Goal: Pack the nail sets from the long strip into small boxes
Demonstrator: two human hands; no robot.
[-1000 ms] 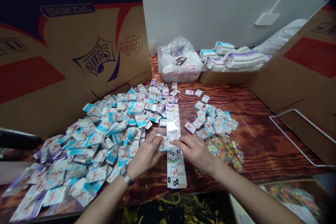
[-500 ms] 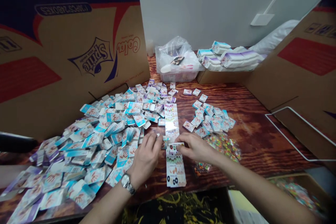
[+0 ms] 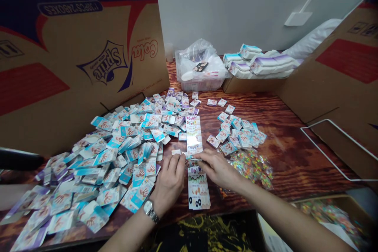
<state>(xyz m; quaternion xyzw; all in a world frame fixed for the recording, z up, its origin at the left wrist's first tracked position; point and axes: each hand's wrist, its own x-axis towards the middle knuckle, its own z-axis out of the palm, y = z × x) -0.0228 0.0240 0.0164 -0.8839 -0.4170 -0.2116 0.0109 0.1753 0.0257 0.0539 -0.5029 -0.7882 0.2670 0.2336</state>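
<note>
My left hand [image 3: 171,179], with a wristwatch [image 3: 150,209], is closed with curled fingers at a small light-blue and white box [image 3: 187,160], mostly covered by the fingertips. My right hand [image 3: 217,167] pinches a thin printed paper slip [image 3: 195,159], seen nearly edge-on against that box. Under and in front of the hands lies a stack of slips printed with nail designs [image 3: 198,191]. Beyond the fingers a second strip of such slips [image 3: 193,136] lies flat and shiny. A white box flap [image 3: 176,152] shows above my left fingers.
A large heap of small hand-printed boxes [image 3: 103,157] covers the left. Other boxes [image 3: 236,132] lie at right, beside clear bags of colourful bits [image 3: 252,165]. Big cartons [image 3: 88,47] flank the table. At the back stands a bag-filled plastic tub [image 3: 202,84].
The slip in my right hand has moved from lying over the front stack to the box, and is now turned edge-on. My left hand has shifted slightly right and nearer.
</note>
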